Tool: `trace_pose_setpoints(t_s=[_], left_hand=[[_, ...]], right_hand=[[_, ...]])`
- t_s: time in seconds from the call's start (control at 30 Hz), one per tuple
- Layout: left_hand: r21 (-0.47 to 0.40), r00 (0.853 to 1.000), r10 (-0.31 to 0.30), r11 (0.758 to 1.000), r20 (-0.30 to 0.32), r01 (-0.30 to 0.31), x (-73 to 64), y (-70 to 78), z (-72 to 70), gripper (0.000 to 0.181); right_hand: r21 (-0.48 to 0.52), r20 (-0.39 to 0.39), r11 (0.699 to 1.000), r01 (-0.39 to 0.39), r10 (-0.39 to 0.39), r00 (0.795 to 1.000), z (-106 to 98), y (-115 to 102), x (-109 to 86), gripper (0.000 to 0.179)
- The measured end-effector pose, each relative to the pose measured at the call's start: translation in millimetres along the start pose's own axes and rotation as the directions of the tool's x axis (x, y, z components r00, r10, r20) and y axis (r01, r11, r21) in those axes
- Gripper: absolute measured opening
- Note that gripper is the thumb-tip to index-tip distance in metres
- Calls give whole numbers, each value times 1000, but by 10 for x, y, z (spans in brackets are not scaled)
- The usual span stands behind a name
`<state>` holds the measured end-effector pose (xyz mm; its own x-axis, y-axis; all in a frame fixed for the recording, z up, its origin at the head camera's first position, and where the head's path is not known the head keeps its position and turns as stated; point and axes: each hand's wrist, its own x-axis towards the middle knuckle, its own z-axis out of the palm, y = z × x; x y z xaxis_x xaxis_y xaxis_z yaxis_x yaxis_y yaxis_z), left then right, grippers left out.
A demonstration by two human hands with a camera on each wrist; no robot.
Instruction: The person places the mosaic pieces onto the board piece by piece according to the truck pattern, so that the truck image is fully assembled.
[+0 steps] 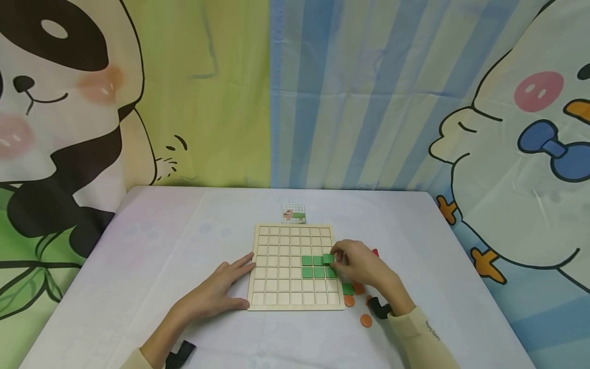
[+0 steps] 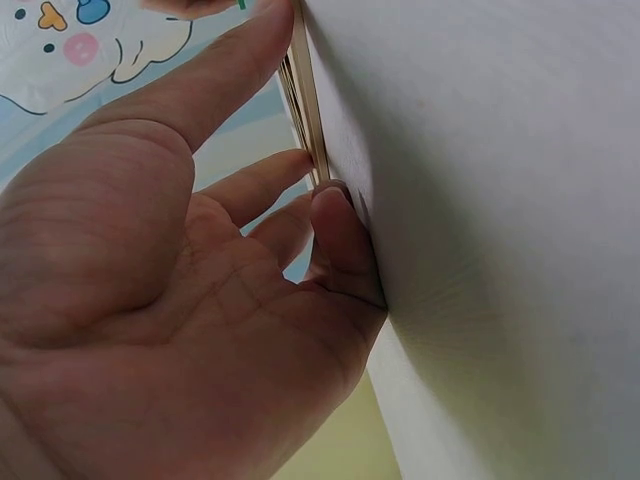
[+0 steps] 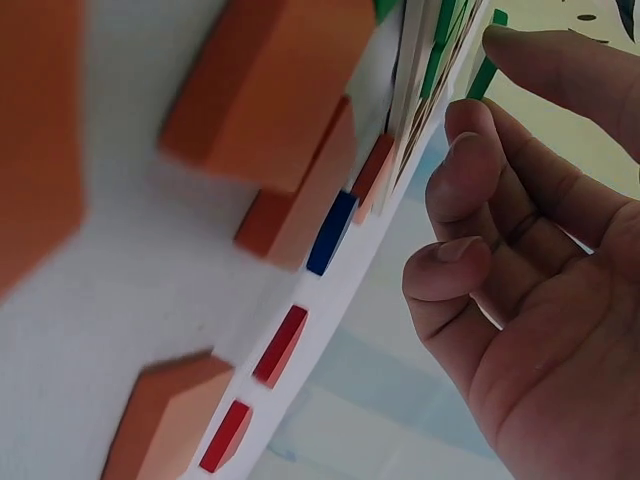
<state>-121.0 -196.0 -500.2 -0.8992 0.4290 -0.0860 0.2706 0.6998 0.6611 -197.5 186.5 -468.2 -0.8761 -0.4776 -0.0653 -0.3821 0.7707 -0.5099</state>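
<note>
A wooden grid board lies flat in the middle of the table. Green square tiles fill cells on its right side in two rows. My right hand pinches another green tile between thumb and index finger, over the right end of the upper green row. The other fingers of that hand curl loosely in the right wrist view. My left hand is spread at the board's left side, its fingertips and thumb touching the edge; the left wrist view shows them against the board's side.
A small picture card with a coloured grid lies behind the board. Loose pieces lie right of it, partly under my right arm: orange discs, a green tile, a blue piece and red pieces. Curtains hang behind the table.
</note>
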Motion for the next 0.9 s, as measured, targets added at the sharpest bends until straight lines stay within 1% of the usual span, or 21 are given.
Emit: trace_pose_setpoints(t_s=[0.07, 0.4, 0.7, 0.9], left_hand=[[-2, 1000, -1, 1000, -1, 1, 4, 4, 0, 91], [1, 1000, -2, 1000, 3, 2, 17, -25, 17, 91], [1, 1000, -7, 1000, 1, 7, 16, -33, 21, 91], [6, 1000, -5, 1000, 0, 5, 15, -29, 19, 91]], right_hand=[[-3, 4, 1000, -3, 3, 1000, 15, -22, 10, 21], [-26, 10, 999, 42, -41, 999, 71, -100, 68, 21], [-52, 1, 992, 118, -118, 993, 85, -199, 129, 22], [-50, 21, 987, 155, -154, 988, 115, -266, 191, 24]])
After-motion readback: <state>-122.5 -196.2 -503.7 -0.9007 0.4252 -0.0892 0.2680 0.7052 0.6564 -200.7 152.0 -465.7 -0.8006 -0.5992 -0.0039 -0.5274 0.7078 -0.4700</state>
